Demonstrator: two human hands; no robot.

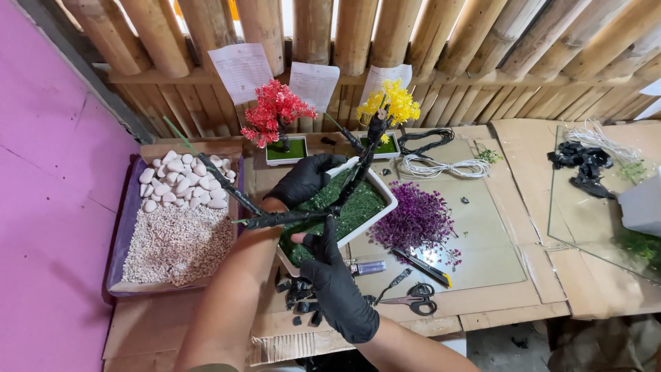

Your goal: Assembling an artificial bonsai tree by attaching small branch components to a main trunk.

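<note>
We are looking down at our two hands in black gloves, working over a white tray [383, 194] with fake green grass [358, 210] inside it. The tray sits in the middle of the table, right in front of us. Our left hand [305, 180] is curled around the far edge of the tray and holds it tilted up. Our right hand [337, 289] is below the tray, closer to us, with its fingers [329, 238] pinched shut on a black branch [289, 218]. That branch lies almost flat, running from the right hand out to the left, and then a second arm of it goes up and left over the stones. Another dark branch [365, 155] stands up from the grass and leans toward the yellow tree. So the right hand is nearest the branch, and the grass is just above it, touching or almost touching. The right wrist is bent up, with the forearm coming in from the bottom. On the left is a purple tray [118, 234] with big white pebbles [182, 180] and small gravel [179, 244]. Behind are a little red tree [275, 110] and a little yellow tree [390, 102]. A purple bunch [415, 222], scissors [413, 298] and a cutter knife [423, 267] lie to the right
</note>
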